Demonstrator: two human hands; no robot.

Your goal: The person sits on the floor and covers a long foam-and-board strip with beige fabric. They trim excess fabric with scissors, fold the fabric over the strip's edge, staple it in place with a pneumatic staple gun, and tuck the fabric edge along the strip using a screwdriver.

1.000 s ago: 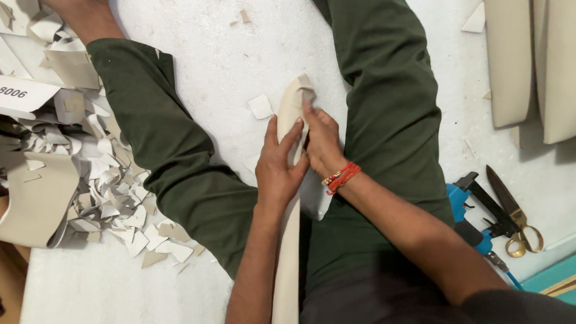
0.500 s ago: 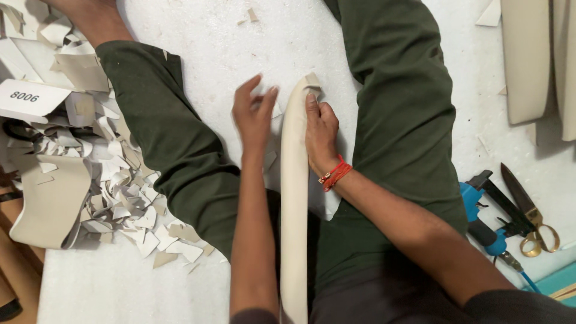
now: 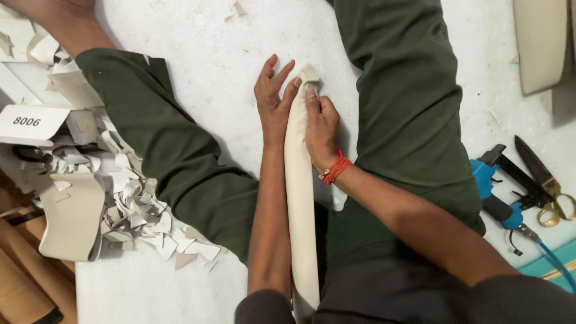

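Head: cream strip lengthwise (tip away)

The long cream fabric-covered strip runs off the frame's 6 o'clock edge, its lower end unseen, and its far tip is partly covered by the right hand. At 3 o'clock the brass-handled scissors are cut by the edge. At 1 o'clock the beige padded panel is cropped. A white paper label hides scraps beneath it.
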